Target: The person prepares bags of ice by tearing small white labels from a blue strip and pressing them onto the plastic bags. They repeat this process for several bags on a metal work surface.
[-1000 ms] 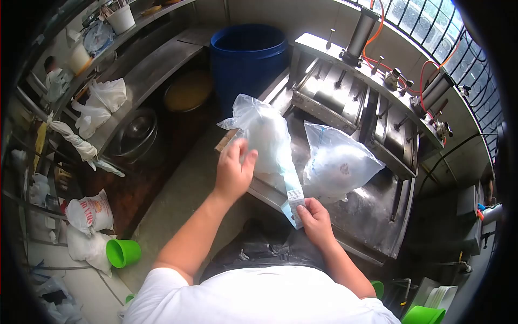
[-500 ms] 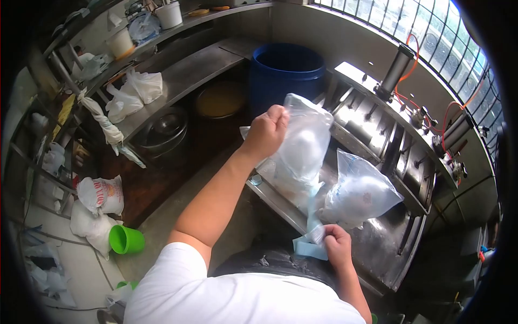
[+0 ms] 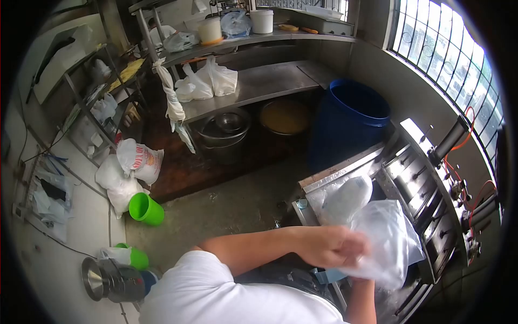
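Observation:
My left hand (image 3: 341, 247), smeared by motion, is against the left side of a clear plastic bag (image 3: 386, 245). Whether its fingers grip the plastic cannot be made out. My right hand (image 3: 361, 283) is below it, mostly hidden behind the left hand and the bag, with only part near the wrist showing. A light-blue strip (image 3: 329, 276) shows just left of my right wrist. Behind the clear bag, a second filled plastic bag (image 3: 348, 201) lies on the metal worktop (image 3: 307, 216).
A metal machine with cylinders (image 3: 450, 141) and orange hoses stands right of the worktop. Behind is a blue barrel (image 3: 345, 129). Left on the floor are a green bucket (image 3: 147, 209) and white sacks (image 3: 121, 181). A steel shelf (image 3: 270, 81) holds white bags (image 3: 213, 80).
The view has swung left. My left hand has come down from the upright bag's top to beside my right hand. The clear bag in front now leans toward the lower right.

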{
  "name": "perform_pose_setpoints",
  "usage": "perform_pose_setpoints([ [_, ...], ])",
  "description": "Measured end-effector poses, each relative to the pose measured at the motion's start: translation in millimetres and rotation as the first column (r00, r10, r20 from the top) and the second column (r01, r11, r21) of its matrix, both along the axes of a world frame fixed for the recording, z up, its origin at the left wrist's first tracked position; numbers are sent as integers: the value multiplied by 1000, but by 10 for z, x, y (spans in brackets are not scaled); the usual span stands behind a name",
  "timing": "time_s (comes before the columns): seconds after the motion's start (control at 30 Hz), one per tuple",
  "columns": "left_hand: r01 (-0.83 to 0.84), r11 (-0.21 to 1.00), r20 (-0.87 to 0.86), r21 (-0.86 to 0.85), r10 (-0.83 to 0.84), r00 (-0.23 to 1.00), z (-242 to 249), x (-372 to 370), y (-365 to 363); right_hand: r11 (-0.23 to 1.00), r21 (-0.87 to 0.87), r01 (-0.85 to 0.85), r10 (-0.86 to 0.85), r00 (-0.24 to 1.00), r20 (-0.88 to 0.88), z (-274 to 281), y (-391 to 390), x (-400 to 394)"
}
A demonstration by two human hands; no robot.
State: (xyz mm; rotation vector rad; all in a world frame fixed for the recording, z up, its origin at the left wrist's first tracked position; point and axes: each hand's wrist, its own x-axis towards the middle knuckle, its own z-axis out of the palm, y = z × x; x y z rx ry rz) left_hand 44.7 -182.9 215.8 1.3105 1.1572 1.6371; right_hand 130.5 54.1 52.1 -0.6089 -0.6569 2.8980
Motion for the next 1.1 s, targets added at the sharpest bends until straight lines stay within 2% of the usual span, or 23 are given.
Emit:
perform_pose_setpoints([
  [0.03, 259, 961, -109, -93, -268, 957, -36, -151, -106, 999, 33, -26, 27, 1000, -14, -1, 6, 5],
  [0.1, 330, 940, -57, -81, -335, 941, 30, -236, -343, 984, 142, -107, 112, 993, -34, 39, 75, 82],
  [0.17, 221, 931, 236, -291, -153, 960, -98, -417, -368, 944, 271, -186, 207, 977, -51, 107, 135, 175],
  [0.2, -62, 940, 247, -335, 151, 957, -286, -407, -292, 920, 328, -214, 243, 969, -51, 151, 154, 235],
  [0.23, -63, 940, 249, -334, 153, 956, -599, -422, -117, 877, 405, -260, 299, 954, -34, 163, 217, 309],
  [0.27, -346, 903, 164, -254, 393, 905, -949, -445, 100, 824, 474, -309, 358, 934, -14, 166, 260, 372],
  [0.3, -600, 786, 105, -148, 616, 781, -1008, -410, 192, 776, 511, -370, 418, 908, 23, 360, 167, 414],
  [0.33, -368, 895, 427, -254, 445, 787, -1068, -393, 205, 682, 672, -288, 415, 909, -32, 595, 87, 475],
  [0.37, -98, 960, 710, -262, 261, 654, -1003, -368, 196, 680, 675, -287, 419, 907, -36, 733, -9, 498],
  [0.4, 33, 987, 762, -156, 99, 639, -1051, -322, 252, 698, 658, -282, 396, 918, -27, 817, -70, 515],
  [0.43, 115, 987, 837, -113, 33, 546, -1341, -310, 363, 717, 639, -277, 372, 928, -16, 882, -76, 549],
  [0.47, 148, 987, 808, -68, -32, 588, -1240, -237, 331, 601, 703, -380, 381, 909, 166, 931, -1, 603],
  [0.5, 184, 983, 773, -25, -98, 627, -1100, -147, 289, 525, 723, -449, 396, 881, 259, 943, 76, 671],
  [0.63, 349, 937, 703, 14, -258, 663, -927, -1, 337, 342, 743, -575, 468, 790, 396, 1029, 255, 881],
  [0.7, 476, 876, 446, 82, -459, 768, -786, 110, 404, 283, 737, -613, 475, 758, 448, 1050, 335, 988],
  [0.73, 408, 912, 365, 48, -396, 843, -701, 191, 447, 258, 731, -631, 477, 742, 472, 1051, 374, 1041],
  [0.77, 412, 910, 364, 49, -400, 841, -599, 241, 490, 240, 727, -644, 476, 730, 490, 1053, 417, 1077],
  [0.83, 398, 908, 476, 135, -411, 777, -433, 300, 589, 222, 724, -653, 462, 724, 512, 1045, 505, 1155],
  [0.9, 409, 904, 451, 121, -417, 789, -398, 304, 749, 219, 737, -640, 432, 741, 515, 995, 608, 1243],
  [0.93, 392, 909, 532, 140, -403, 745, -395, 309, 844, 226, 750, -622, 407, 760, 507, 968, 668, 1263],
  [0.97, 374, 914, 608, 157, -388, 693, -387, 301, 954, 240, 775, -585, 365, 794, 486, 935, 728, 1292],
  [1.07, 210, 973, 559, 91, -224, 799, -253, 209, 1408, 299, 880, -369, 123, 929, 348, 804, 983, 1221],
  [1.1, 68, 997, 470, 41, -79, 879, -204, 180, 1619, 300, 915, -270, 17, 961, 278, 744, 1103, 1161],
])
